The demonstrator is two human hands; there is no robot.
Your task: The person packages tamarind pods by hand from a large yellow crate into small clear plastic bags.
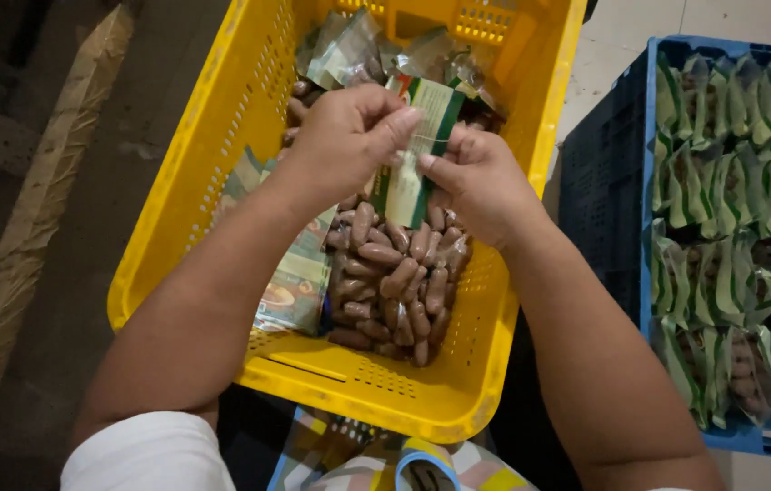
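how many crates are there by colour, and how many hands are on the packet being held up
Yellow crate: 1
Blue crate: 1
Hands on the held packet: 2, the left hand and the right hand
Total: 2 crates, 2 hands

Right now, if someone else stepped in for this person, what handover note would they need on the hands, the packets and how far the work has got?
Left hand: pinching the top of a clear packet of brown snack pieces, fingers at its green-and-white label.
Right hand: gripping the same label from the other side.
The packet hangs over the yellow crate, which holds more packets lying loose.
The blue crate on the right holds green-edged packets standing in neat rows.
Done: rows in the blue crate look arranged.
Left: the held packet, plus the loose ones in the yellow crate.
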